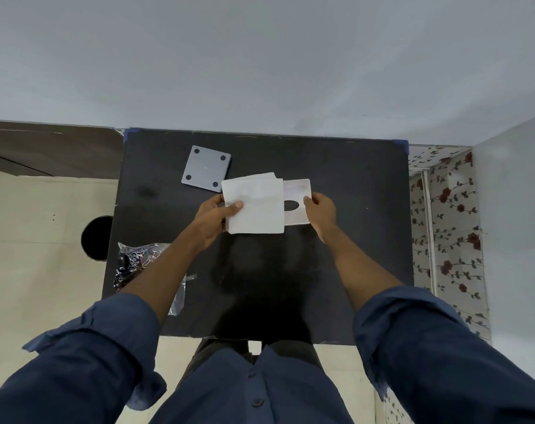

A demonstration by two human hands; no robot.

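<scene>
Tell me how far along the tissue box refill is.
Done: the grey plate lies off on the table, the plastic wrapper aside. In hand: the left hand holds the tissue stack against the white slotted box, gripped by the right hand. Left, probably: seating the stack and refitting the plate.

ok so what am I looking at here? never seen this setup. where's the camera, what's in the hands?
No machine here: a person works with bare hands. The one picture comes from a wide-angle camera worn on the head, looking forward and down. The left hand grips a stack of white sheets, thumb on top. The right hand holds the right edge of a clear flat holder with an oval opening; the stack covers the holder's left part, and whether it is inside I cannot tell. Both are over a black table. On it lie a grey square plate with four dark dots and, at its near left edge, a crumpled plastic bag.
</scene>
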